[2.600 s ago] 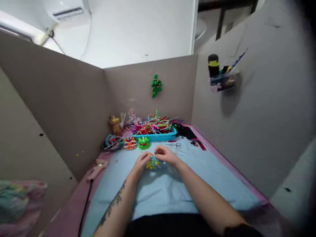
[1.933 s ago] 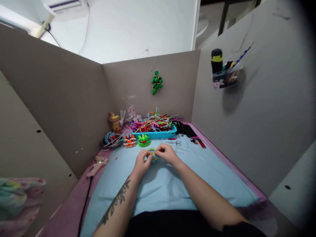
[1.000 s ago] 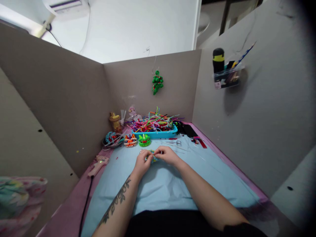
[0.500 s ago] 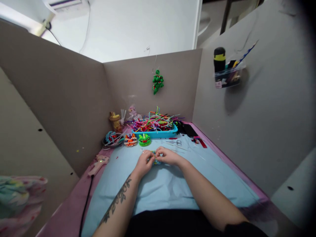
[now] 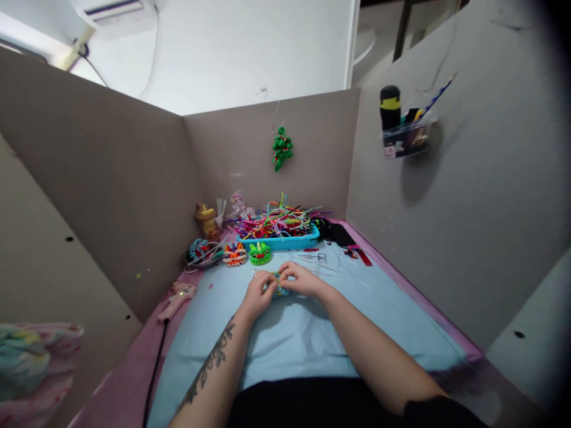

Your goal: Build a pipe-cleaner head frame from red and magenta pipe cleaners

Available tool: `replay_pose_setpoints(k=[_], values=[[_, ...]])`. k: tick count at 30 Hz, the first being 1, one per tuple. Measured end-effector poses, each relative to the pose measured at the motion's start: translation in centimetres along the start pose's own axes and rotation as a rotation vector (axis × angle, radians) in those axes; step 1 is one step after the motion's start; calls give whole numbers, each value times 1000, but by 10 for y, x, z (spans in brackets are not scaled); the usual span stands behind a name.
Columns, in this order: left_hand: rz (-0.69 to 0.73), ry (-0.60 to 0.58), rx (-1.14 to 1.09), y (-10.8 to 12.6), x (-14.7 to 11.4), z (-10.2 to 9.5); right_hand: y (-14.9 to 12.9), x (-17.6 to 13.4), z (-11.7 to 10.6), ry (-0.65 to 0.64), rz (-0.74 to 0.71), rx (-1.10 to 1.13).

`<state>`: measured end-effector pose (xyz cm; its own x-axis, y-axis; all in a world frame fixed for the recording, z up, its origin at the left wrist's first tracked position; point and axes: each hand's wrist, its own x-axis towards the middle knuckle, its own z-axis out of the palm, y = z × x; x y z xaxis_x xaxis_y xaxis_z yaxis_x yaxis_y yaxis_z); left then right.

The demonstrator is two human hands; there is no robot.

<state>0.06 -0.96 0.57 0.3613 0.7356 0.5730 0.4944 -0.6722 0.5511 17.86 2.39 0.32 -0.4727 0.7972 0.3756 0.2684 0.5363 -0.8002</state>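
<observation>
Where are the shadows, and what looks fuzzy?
Head view: soft shadow on the flat grey wall below the clear plastic box; head view: shade on the light blue cloth near the bare left hand; head view: top right corner, dark and blurry.

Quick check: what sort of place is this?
Probably a small craft workstation, walled in by grey partitions. A blue tray holds a heap of colourful fuzzy stems, scissors lie nearby, and the left hand and right hand hold a small blue-and-yellow piece.
</observation>
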Motion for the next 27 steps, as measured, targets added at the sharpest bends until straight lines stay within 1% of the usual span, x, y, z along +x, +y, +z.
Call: replay_pose_setpoints(k=[4,9,11,13,15,16,17,18,19,21,22,23,24,27], values=[[-17,10,7,-2,0,1,-4,0,-4,28,35,82],[0,-12,-17,-1,-2,2,-6,-2,-1,21,14,18],[-13,32,-89,-4,-1,1,-6,-1,0,38,14,50],[-81,150,-189,-10,0,0,-6,0,0,84,72,197],[-206,284,-309,-18,2,0,-4,3,1,136,174,515],[-279,328,-378,-22,3,1,-3,5,1,158,217,680],[-353,345,-455,-25,4,2,-2,7,1,175,246,825],[-426,339,-540,-26,5,3,0,8,2,186,261,937],[-496,307,-638,-27,6,4,1,10,4,196,271,1019],[-612,195,-858,-25,6,6,3,12,7,205,303,1150],[-648,146,-967,-23,6,5,4,13,8,209,333,1232],[-666,117,-1063,-20,5,4,4,14,10,214,363,1304],[-669,113,-1141,-18,5,3,5,15,11,222,387,1354],[-638,166,-1247,-13,5,-4,5,15,13,224,417,1420]])
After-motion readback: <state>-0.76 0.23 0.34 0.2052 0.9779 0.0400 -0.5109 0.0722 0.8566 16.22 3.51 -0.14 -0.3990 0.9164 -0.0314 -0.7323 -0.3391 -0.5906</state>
